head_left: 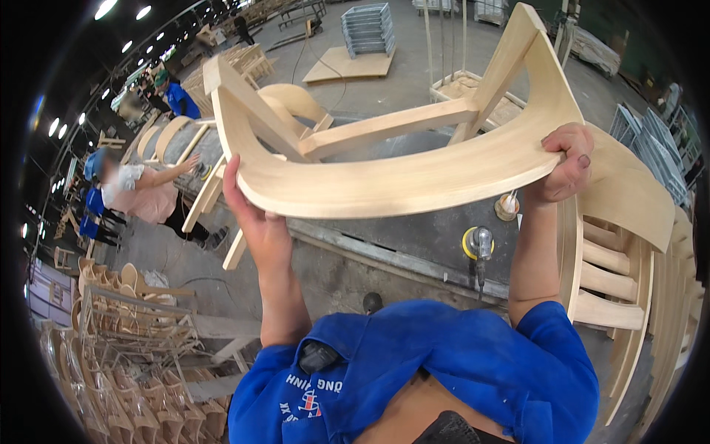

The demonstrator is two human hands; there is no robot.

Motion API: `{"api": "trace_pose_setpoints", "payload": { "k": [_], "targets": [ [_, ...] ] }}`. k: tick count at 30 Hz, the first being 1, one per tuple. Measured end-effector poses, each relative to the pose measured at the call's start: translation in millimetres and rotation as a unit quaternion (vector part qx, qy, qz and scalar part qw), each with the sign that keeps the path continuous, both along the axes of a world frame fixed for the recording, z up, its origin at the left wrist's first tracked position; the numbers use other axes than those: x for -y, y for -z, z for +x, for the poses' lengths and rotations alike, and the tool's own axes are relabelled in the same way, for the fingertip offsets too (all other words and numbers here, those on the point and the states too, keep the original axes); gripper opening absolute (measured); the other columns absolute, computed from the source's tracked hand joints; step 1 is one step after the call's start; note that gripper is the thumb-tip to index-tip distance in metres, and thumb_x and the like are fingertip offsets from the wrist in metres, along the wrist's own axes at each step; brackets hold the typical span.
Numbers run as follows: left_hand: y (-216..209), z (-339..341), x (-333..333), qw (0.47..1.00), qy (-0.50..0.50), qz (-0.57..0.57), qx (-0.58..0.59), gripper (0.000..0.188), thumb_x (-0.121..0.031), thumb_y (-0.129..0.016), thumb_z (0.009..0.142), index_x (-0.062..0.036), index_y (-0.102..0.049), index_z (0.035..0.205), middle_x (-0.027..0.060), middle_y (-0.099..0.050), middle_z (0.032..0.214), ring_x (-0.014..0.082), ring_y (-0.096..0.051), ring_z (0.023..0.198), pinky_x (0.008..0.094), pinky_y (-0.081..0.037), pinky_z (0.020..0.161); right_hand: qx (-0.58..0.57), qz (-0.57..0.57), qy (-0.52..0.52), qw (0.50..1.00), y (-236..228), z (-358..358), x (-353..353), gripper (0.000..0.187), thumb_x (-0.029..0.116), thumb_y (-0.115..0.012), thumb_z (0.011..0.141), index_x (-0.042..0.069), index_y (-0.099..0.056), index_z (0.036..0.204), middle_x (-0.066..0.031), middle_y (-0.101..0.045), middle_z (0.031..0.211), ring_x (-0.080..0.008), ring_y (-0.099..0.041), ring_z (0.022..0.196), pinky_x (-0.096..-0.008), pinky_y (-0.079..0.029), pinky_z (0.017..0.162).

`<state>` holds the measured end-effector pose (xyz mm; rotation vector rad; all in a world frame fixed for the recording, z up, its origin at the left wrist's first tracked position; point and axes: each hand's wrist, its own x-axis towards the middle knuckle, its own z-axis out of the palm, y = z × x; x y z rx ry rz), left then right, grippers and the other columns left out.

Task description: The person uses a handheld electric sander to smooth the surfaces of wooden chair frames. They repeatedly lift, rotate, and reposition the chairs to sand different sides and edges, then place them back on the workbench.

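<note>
Over the dark counter (444, 240) is a curved wooden frame (384, 181), probably stiff, fairly light and smooth, best held at both bends of its broad band. The left hand (259, 218) grips one bend above the counter, the right hand (568, 161) the other. A sander (482, 241) rests on the counter.

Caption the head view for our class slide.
Both hands hold a curved wooden chair frame at a workbench bearing an orbital sander.
</note>
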<state>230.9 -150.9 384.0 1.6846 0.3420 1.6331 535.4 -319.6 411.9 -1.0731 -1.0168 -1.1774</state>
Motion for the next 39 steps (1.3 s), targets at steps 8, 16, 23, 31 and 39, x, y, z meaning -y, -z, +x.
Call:
{"api": "trace_pose_setpoints", "payload": {
  "k": [8, 16, 23, 31, 39],
  "targets": [
    [6.8, -11.8, 9.2, 0.999, -0.019, -0.002, -0.027, 0.089, -0.063, -0.068, 0.074, -0.0084, -0.031, 0.132, 0.0113, -0.04, 0.126, 0.0222, -0.044, 0.119, 0.0364, -0.038, 0.099, -0.057, -0.008, -0.099, 0.993, 17.7, 12.6, 20.5, 0.042, 0.035, -0.032, 0.097, 0.002, -0.054, 0.083, -0.0123, -0.054, 0.086, -0.0264, -0.052, 0.083, -0.0367, -0.039, 0.083],
    [36.6, -17.5, 4.0, 0.997, -0.027, 0.062, -0.029, 0.082, -0.068, -0.067, 0.072, -0.0142, -0.032, 0.124, 0.0219, -0.024, 0.139, 0.0331, -0.032, 0.129, 0.0437, -0.03, 0.105, -0.456, 0.061, -0.5, 0.733, 41.0, 68.4, 24.6, 0.069, 0.058, -0.032, 0.094, 0.002, -0.043, 0.133, -0.0257, -0.053, 0.122, -0.0286, -0.058, 0.105, -0.0407, -0.05, 0.087],
    [40.8, -19.4, -4.6, 0.989, -0.071, 0.129, -0.026, 0.047, -0.02, -0.06, 0.087, -0.0129, -0.031, 0.123, 0.0109, -0.039, 0.121, 0.022, -0.047, 0.114, 0.0364, -0.04, 0.098, -0.503, 0.012, -0.587, 0.634, 41.9, 54.3, 32.1, 0.071, 0.058, -0.031, 0.092, 0.0, -0.045, 0.13, -0.0276, -0.062, 0.106, -0.0329, -0.066, 0.075, -0.0422, -0.056, 0.07],
    [13.7, -48.6, -47.2, 0.996, 0.033, 0.073, 0.029, 0.04, -0.022, -0.059, 0.09, -0.0128, -0.036, 0.122, 0.0073, -0.046, 0.118, 0.0172, -0.049, 0.111, 0.0319, -0.042, 0.095, -0.481, 0.039, -0.602, 0.637, 32.2, 9.0, 30.6, 0.063, 0.052, -0.037, 0.095, 0.0, -0.048, 0.128, -0.0264, -0.061, 0.111, -0.0301, -0.065, 0.091, -0.0405, -0.056, 0.076],
    [17.7, -61.8, -58.3, 0.999, -0.016, 0.047, 0.017, 0.046, -0.029, -0.061, 0.088, -0.0126, -0.036, 0.124, 0.0072, -0.046, 0.118, 0.0177, -0.05, 0.11, 0.0315, -0.043, 0.094, -0.463, 0.039, -0.612, 0.64, 38.8, -3.0, 36.0, 0.064, 0.053, -0.031, 0.099, 0.002, -0.041, 0.137, -0.0269, -0.052, 0.126, -0.0349, -0.053, 0.118, -0.0443, -0.05, 0.093]
  ]
}}
